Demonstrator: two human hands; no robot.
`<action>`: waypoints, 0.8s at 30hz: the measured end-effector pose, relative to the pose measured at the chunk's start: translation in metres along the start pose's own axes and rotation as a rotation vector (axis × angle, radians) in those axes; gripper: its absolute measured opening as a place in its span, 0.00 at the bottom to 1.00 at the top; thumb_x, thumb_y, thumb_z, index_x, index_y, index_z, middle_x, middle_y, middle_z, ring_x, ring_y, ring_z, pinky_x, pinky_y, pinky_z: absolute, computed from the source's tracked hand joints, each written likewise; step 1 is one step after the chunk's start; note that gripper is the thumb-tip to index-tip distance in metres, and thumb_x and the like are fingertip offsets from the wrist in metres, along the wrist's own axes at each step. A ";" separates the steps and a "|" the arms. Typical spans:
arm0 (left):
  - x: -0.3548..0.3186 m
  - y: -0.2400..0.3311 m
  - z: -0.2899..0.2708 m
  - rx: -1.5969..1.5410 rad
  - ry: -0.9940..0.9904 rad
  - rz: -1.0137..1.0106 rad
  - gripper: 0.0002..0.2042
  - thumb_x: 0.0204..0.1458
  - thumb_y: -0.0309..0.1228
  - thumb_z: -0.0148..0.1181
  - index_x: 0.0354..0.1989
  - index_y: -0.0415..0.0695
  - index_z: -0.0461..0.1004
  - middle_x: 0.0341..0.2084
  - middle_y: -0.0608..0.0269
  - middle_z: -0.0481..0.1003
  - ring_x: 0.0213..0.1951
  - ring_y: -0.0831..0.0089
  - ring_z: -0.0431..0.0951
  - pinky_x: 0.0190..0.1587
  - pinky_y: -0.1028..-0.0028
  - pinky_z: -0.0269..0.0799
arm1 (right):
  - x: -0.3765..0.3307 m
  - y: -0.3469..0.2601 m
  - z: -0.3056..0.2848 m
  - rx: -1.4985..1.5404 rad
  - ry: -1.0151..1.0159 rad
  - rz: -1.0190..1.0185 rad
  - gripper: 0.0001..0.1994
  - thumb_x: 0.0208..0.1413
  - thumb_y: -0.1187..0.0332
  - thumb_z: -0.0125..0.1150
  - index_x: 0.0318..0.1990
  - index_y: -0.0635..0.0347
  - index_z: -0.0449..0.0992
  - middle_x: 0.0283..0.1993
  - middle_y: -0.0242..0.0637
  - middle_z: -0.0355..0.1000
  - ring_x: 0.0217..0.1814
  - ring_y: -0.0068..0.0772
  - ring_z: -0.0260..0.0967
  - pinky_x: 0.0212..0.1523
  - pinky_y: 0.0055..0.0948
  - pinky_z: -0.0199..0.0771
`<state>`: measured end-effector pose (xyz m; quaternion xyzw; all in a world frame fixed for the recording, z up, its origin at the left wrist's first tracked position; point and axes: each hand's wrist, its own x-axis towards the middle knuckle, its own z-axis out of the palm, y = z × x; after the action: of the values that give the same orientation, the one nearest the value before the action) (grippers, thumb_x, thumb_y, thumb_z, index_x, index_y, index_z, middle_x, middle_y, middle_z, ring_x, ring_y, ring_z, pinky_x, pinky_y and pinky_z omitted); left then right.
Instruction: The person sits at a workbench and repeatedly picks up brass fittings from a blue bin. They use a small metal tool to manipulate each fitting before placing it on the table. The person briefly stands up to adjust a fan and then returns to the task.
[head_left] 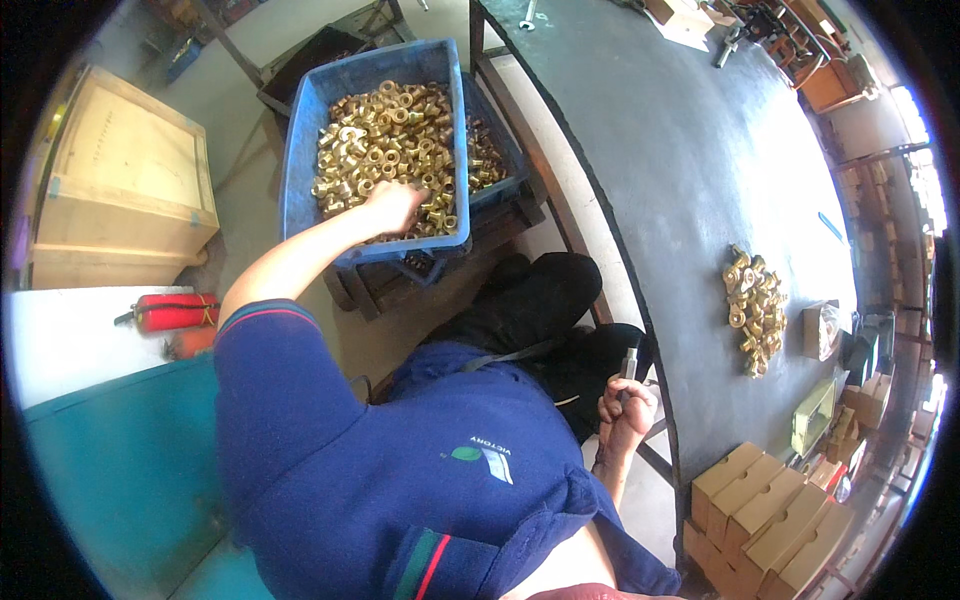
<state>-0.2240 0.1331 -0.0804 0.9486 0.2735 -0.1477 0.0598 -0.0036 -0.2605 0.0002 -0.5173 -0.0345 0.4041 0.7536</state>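
Observation:
A blue plastic crate [292, 165] full of brass fittings [385, 135] stands ahead of me. My left hand [397, 205] reaches over its near side, with the fingers curled down among the fittings. Its fingertips are partly hidden, so I cannot make out what lies in them. My right hand [627, 402] is raised beside the table edge, closed around a short grey metal rod [629, 364] with a narrower tip pointing up. On the dark table [690, 190] to the right lies a pile of brass fittings [757, 310].
A second blue crate [500, 185] holds more fittings beside the first. Cardboard boxes [765, 515] are stacked at the near right, and a green tray [814, 416] lies past them. On the left are a wooden crate [125, 170], red cylinders [175, 312] and a teal cabinet [120, 470].

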 end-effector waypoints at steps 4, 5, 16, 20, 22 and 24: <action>0.004 -0.010 0.009 0.066 -0.047 0.059 0.19 0.35 0.27 0.57 0.40 0.43 0.67 0.32 0.50 0.72 0.33 0.55 0.76 0.31 0.59 0.72 | -0.003 0.008 -0.006 -0.020 -0.005 0.041 0.13 0.39 0.80 0.40 0.27 0.72 0.74 0.23 0.40 0.66 0.13 0.14 0.48 0.13 0.14 0.47; 0.003 -0.015 0.012 0.067 -0.068 0.073 0.19 0.35 0.27 0.57 0.40 0.43 0.67 0.33 0.50 0.72 0.33 0.54 0.76 0.31 0.59 0.72 | -0.004 0.011 -0.010 -0.038 -0.019 0.042 0.12 0.41 0.78 0.41 0.27 0.71 0.74 0.24 0.40 0.66 0.13 0.14 0.49 0.13 0.13 0.47; -0.003 -0.023 0.007 0.220 -0.113 0.274 0.11 0.30 0.30 0.57 0.27 0.44 0.74 0.22 0.54 0.73 0.26 0.56 0.76 0.28 0.60 0.71 | -0.007 0.014 -0.011 -0.062 -0.028 0.043 0.12 0.42 0.76 0.42 0.28 0.72 0.73 0.24 0.39 0.65 0.13 0.14 0.49 0.13 0.13 0.47; -0.008 -0.015 0.006 0.248 -0.047 0.264 0.06 0.30 0.30 0.55 0.19 0.44 0.75 0.17 0.55 0.74 0.24 0.60 0.77 0.25 0.65 0.72 | -0.006 0.012 -0.007 -0.085 -0.037 0.048 0.12 0.41 0.77 0.40 0.28 0.73 0.73 0.24 0.40 0.65 0.13 0.14 0.49 0.13 0.13 0.48; -0.006 -0.013 0.008 0.291 -0.014 0.269 0.06 0.31 0.31 0.54 0.15 0.44 0.75 0.16 0.57 0.74 0.24 0.63 0.78 0.24 0.67 0.71 | -0.006 0.012 -0.003 -0.074 -0.031 0.061 0.13 0.40 0.79 0.39 0.27 0.73 0.73 0.23 0.39 0.65 0.13 0.15 0.49 0.13 0.14 0.48; -0.007 -0.016 0.013 0.301 0.004 0.276 0.06 0.32 0.32 0.53 0.15 0.45 0.75 0.15 0.58 0.74 0.23 0.64 0.77 0.24 0.66 0.70 | -0.006 0.011 0.000 -0.043 -0.023 0.088 0.15 0.38 0.82 0.37 0.27 0.74 0.74 0.21 0.38 0.64 0.13 0.15 0.48 0.13 0.14 0.48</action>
<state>-0.2417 0.1404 -0.0911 0.9756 0.1156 -0.1755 -0.0636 -0.0145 -0.2629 -0.0062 -0.5298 -0.0290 0.4421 0.7233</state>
